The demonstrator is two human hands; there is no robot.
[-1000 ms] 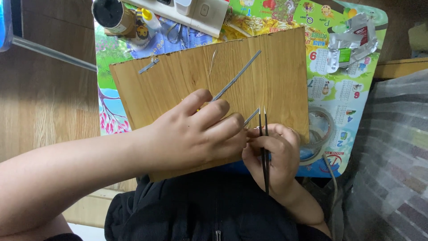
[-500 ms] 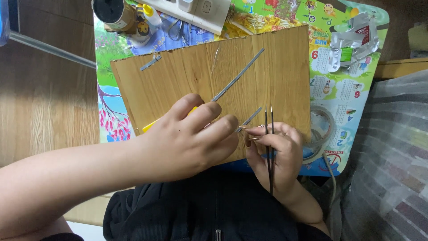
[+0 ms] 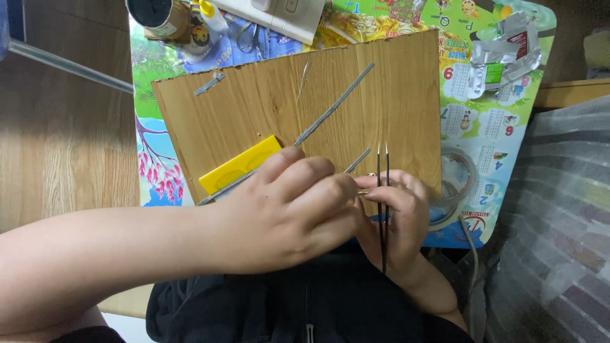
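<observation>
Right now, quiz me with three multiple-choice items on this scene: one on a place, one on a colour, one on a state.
1. Where does the yellow card lie?
A on the wooden board
B on the floor
C in the right hand

2. What colour are the tweezers?
A red
B black
C white

3. How do the two hands stand?
A far apart
B together over the board's near edge
C both flat on the board

Answers: 1 A, it rests on the board beside the left hand. 2 B, dark prongs rise from the right hand. 3 B, the fingers meet there.

Matt wood-grain board [image 3: 267, 101], metal tweezers [image 3: 383, 203]
</observation>
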